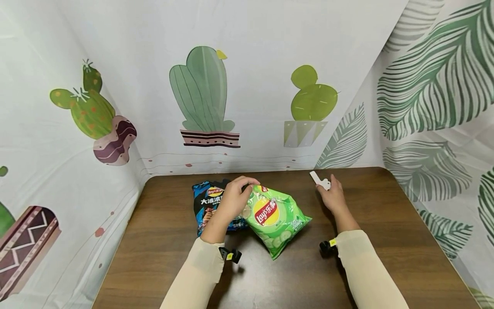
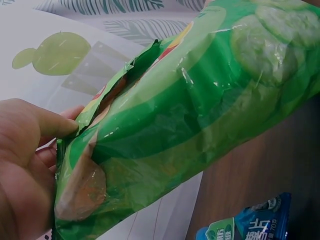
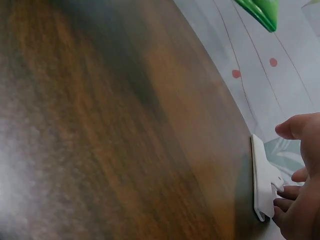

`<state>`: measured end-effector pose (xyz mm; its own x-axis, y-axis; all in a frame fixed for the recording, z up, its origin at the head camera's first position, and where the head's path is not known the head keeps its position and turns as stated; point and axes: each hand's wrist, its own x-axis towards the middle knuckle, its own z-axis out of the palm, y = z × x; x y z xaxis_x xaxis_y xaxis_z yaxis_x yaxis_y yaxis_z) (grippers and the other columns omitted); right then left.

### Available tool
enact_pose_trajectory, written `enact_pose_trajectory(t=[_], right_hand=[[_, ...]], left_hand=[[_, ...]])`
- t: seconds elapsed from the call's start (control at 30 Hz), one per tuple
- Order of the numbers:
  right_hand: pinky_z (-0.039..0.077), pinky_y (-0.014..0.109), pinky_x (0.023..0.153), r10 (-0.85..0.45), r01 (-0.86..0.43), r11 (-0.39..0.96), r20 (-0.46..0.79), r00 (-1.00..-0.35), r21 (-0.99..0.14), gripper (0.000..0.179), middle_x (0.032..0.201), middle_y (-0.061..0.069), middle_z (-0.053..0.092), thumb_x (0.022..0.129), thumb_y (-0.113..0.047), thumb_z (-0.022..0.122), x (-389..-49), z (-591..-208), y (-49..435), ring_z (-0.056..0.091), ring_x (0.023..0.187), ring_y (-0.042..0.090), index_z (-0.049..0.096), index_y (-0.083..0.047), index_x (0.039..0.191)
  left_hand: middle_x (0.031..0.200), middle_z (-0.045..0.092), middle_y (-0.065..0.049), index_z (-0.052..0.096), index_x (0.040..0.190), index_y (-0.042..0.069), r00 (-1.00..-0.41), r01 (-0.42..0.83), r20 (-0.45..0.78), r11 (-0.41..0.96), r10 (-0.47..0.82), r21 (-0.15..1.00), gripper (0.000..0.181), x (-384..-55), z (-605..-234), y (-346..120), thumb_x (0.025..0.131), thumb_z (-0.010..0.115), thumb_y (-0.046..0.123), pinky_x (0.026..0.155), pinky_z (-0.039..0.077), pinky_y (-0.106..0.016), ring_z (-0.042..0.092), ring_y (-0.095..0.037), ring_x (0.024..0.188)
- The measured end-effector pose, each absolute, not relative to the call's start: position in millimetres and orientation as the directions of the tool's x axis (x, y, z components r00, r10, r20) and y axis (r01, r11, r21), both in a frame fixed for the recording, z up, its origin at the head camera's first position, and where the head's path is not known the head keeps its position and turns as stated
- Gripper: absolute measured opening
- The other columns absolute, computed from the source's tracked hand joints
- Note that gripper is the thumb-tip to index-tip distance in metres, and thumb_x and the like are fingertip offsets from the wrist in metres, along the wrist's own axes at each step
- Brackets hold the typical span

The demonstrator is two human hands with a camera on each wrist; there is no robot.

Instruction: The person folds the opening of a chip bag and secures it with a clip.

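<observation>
- Basically, left hand (image 1: 234, 199) has its grip clamped on the top edge of the green chip bag (image 1: 274, 214), thumb and fingers pinching the film; bag sits tilted mid-worktop, partly in front of the blue chip bag (image 1: 208, 208); whether its bottom corner touches the worktop (image 1: 154, 266), cannot tell
- Right hand (image 1: 332, 196) is at the white clip (image 1: 317, 179) near the far edge; grip is apart, thumb well off the clip, other fingers at its lever side; firm contact or just beside, hard to tell
- Risk: top edge looks parted in the left wrist view, so chips could spill if the bag tips further or gets squeezed
- Risk: thin film could slip from the left pinch or tear, since only a small piece of the edge is held
- Risk: clip could get knocked off the back if the fingers push it instead of closing round it; cause would be how near the edge it lies
- Risk: green bag could drag the blue one along; they overlap in the head view
- Materials: green bag is glossy crinkled film, puffed pillow shape, pointed corners; blue bag, printed film, lying flatter; clip, smooth, rigid-looking, probably plastic, long straight bar plus a small lever; worktop, brown wood grain, light sheen, rounded far corners
</observation>
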<state>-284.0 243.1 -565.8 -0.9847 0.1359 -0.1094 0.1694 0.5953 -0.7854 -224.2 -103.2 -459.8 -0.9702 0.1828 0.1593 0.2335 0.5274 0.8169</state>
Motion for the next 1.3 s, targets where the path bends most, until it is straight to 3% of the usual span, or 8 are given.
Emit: enact_pose_trajectory(t=[0.2, 0.37, 0.57, 0.97, 1.13, 1.3], right_hand=[[0.02, 0.063, 0.121, 0.152, 0.179, 0.67, -0.103, -0.983, -0.72, 0.081, 0.159, 0.039, 0.016, 0.1, -0.03, 0.052, -286.7, -566.7, 244.8, 0.017, 0.148, 0.056, 0.01, 0.008, 0.159], [0.023, 0.065, 0.116, 0.154, 0.168, 0.744, -0.079, -0.985, -0.647, 0.078, 0.155, 0.04, 0.022, 0.099, -0.029, 0.052, -290.7, -570.4, 246.7, 0.022, 0.143, 0.058, 0.017, 0.01, 0.156], [0.026, 0.067, 0.111, 0.154, 0.168, 0.797, -0.074, -0.985, -0.581, 0.075, 0.153, 0.036, 0.026, 0.099, -0.03, 0.051, -292.0, -570.2, 246.2, 0.026, 0.14, 0.056, 0.021, 0.007, 0.157], [0.03, 0.067, 0.105, 0.13, 0.125, 0.846, -0.027, -0.991, -0.518, 0.061, 0.148, 0.033, 0.031, 0.103, -0.029, 0.05, -289.0, -572.9, 247.1, 0.031, 0.132, 0.053, 0.036, 0.009, 0.148], [0.031, 0.067, 0.104, 0.132, 0.124, 0.85, -0.02, -0.991, -0.512, 0.059, 0.147, 0.034, 0.032, 0.103, -0.029, 0.05, -289.8, -574.7, 247.8, 0.032, 0.131, 0.053, 0.038, 0.01, 0.145], [0.033, 0.067, 0.103, 0.136, 0.12, 0.852, -0.008, -0.991, -0.51, 0.057, 0.145, 0.035, 0.033, 0.102, -0.028, 0.052, -290.7, -575.8, 249.6, 0.033, 0.13, 0.054, 0.04, 0.01, 0.143]], left_hand=[[0.118, 0.069, 0.003, 0.074, 0.111, 0.025, -0.97, 0.234, 0.16, 0.532, 0.182, 0.814, 0.021, -224.2, -459.4, -103.1, 0.104, 0.056, 0.017, 0.084, 0.049, -0.037, 0.063, -0.018, 0.11], [0.119, 0.069, 0.002, 0.075, 0.112, 0.022, -0.97, 0.231, 0.155, 0.526, 0.185, 0.819, 0.022, -223.3, -457.6, -103.3, 0.104, 0.055, 0.016, 0.08, 0.046, -0.036, 0.062, -0.018, 0.105], [0.119, 0.069, 0.002, 0.075, 0.113, 0.021, -0.972, 0.226, 0.15, 0.529, 0.183, 0.818, 0.021, -223.6, -457.8, -103.4, 0.104, 0.055, 0.017, 0.082, 0.048, -0.036, 0.063, -0.019, 0.109], [0.117, 0.069, 0.002, 0.075, 0.114, 0.019, -0.972, 0.224, 0.149, 0.53, 0.182, 0.818, 0.021, -223.4, -457.9, -103.1, 0.104, 0.056, 0.017, 0.081, 0.048, -0.036, 0.062, -0.019, 0.104], [0.117, 0.069, 0.003, 0.075, 0.112, 0.02, -0.972, 0.227, 0.155, 0.525, 0.179, 0.82, 0.021, -223.8, -458.2, -103.3, 0.104, 0.056, 0.017, 0.083, 0.05, -0.036, 0.063, -0.018, 0.108], [0.116, 0.069, 0.003, 0.075, 0.111, 0.022, -0.97, 0.232, 0.16, 0.524, 0.181, 0.819, 0.021, -224.1, -458.5, -103.6, 0.104, 0.056, 0.017, 0.079, 0.048, -0.035, 0.062, -0.017, 0.102]])
